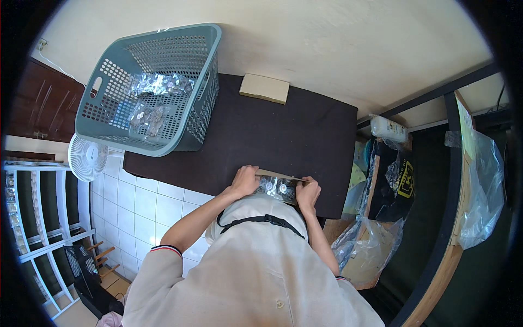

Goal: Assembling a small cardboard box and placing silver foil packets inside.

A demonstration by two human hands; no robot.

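At the table's near edge, close against my body, an open cardboard box (265,173) is held between my two hands. Inside it lie shiny clear plastic packets (277,188) with dark contents too small to make out. My left hand (245,180) is closed on the box's left end, thumb and fingers at its rim. The right end is gripped by my right hand (308,193), its fingers curled over the side. My shirt hides the near side of the box.
A grey-green plastic basket (200,119) with several clear packets (158,83) stands on the dark-covered table (283,133) at left. A flat cardboard box (264,88) lies by the wall. Right of the table are plastic bags (365,248) and a metal frame (453,158); a white fan (87,158) stands left.
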